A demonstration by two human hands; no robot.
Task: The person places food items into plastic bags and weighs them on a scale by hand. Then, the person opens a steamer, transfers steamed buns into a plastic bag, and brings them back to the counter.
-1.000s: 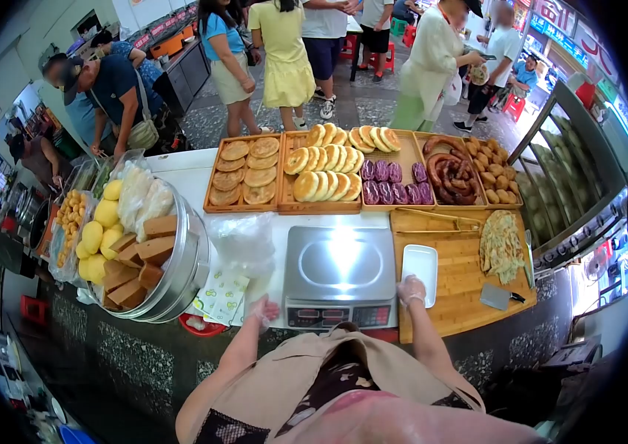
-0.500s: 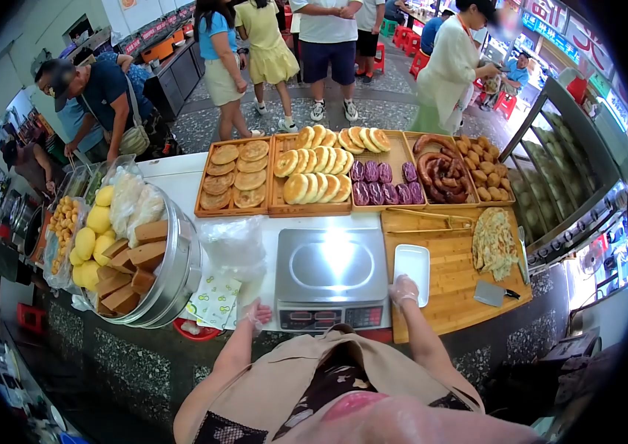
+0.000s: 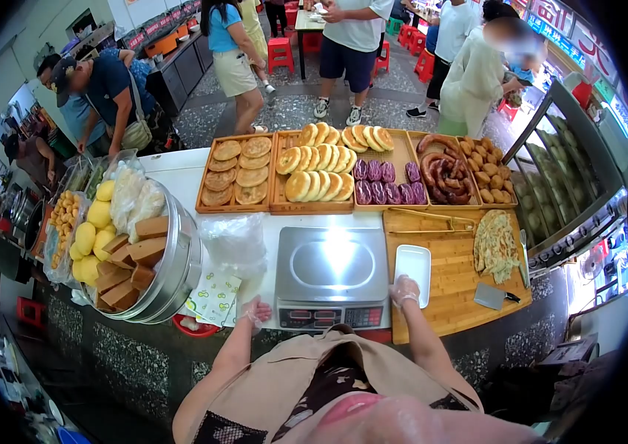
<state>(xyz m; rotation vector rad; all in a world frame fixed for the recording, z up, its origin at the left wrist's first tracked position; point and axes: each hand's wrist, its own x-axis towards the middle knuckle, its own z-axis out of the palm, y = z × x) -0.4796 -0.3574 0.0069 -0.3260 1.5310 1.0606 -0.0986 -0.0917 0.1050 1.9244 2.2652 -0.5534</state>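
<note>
My left hand, in a clear plastic glove, rests at the counter's front edge just left of the digital scale; its fingers lie loosely apart with nothing in them. Printed paper bags lie beyond it to the left, below a stack of clear plastic bags. On the other side of the scale, my gloved right hand touches the lower left corner of a white rectangular tray. Its fingers look extended, not wrapped round the tray. That tray sits on a wooden cutting board.
Tongs, a cut flatbread and a cleaver lie on the board. Wooden trays of flat cakes, purple rolls and sausages line the back. A steamer with cake slices stands left. Customers stand beyond.
Both my hands stay where they were. Beyond the counter, people have shifted; the person in white at the right has turned and moved right, and another in white shows behind.
</note>
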